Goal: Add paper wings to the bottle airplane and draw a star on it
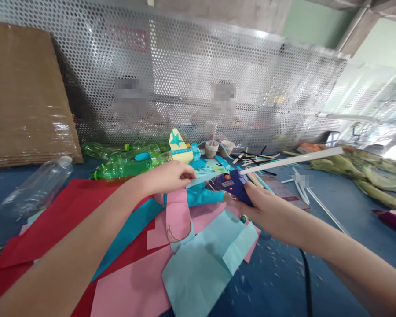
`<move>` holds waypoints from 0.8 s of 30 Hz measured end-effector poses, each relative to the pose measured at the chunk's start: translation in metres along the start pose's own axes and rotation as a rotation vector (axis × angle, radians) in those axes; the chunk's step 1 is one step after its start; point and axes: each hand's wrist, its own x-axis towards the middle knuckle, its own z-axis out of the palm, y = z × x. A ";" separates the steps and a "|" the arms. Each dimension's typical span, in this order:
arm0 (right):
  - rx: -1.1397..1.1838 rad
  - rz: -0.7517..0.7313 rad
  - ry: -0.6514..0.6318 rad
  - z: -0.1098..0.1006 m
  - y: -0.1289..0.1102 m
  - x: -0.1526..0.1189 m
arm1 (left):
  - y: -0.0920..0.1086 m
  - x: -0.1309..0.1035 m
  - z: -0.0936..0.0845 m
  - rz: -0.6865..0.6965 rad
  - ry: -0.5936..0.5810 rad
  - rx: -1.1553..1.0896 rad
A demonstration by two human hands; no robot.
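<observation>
My left hand (174, 176) pinches one end of a narrow pale-blue paper strip (201, 178), which stretches right toward the glue gun's nozzle. Wrapped round the handle of a blue hot glue gun (230, 183) is my right hand (260, 201). The gun's red light is lit, and a long white glue stick (293, 159) sticks out of its back. Whether the nozzle touches the strip, I cannot tell. Below both hands lie a blue paper-covered piece (203, 197) and a pink rounded paper flap (178, 218).
Green plastic bottles (128, 168) and a yellow bottle rocket with a star (175, 140) lie behind. A clear bottle (39, 187) rests left. Light-blue paper (207, 259) and red paper (53, 220) cover the front. A black cord (306, 281) trails at right; corn husks (359, 171) lie beyond.
</observation>
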 end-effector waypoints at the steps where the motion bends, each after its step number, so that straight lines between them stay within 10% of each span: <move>1: 0.009 -0.017 -0.001 -0.001 0.002 0.000 | 0.000 0.000 0.000 -0.005 0.001 -0.001; 24: -0.011 0.027 -0.072 0.002 -0.006 0.003 | -0.005 0.002 0.002 0.027 0.001 0.017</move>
